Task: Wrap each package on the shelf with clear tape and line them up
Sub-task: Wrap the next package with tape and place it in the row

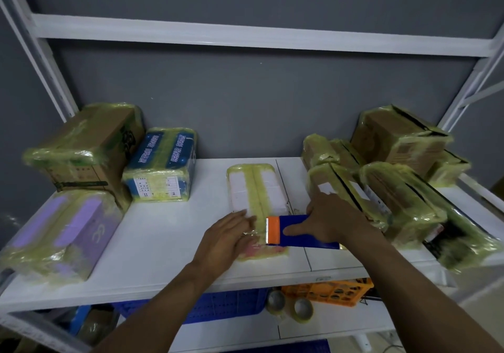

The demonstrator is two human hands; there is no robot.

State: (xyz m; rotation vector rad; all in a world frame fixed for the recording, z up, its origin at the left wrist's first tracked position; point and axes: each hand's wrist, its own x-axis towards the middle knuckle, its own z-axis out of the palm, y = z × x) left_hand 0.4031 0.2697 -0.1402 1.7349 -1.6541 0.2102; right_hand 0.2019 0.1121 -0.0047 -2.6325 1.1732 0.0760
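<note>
Presses flat, straight-fingered left hand [229,239] on near end of package [256,189]. Grips dispenser [296,234] in right hand [331,217], over its right edge.

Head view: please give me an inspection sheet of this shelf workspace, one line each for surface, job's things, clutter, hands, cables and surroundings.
Surface: white shelf board, two panels with a seam between them.
Job's things: white package in the middle, taped lengthwise; blue tape dispenser over its near part; left packages and right packages already wrapped.
Clutter: tape rolls, orange crate and blue crate on the level below.
Hands: left hand presses flat on the white package; right hand grips the tape dispenser.
Cables: nothing seen clearly.
Surroundings: grey wall, white rack frame.
</note>
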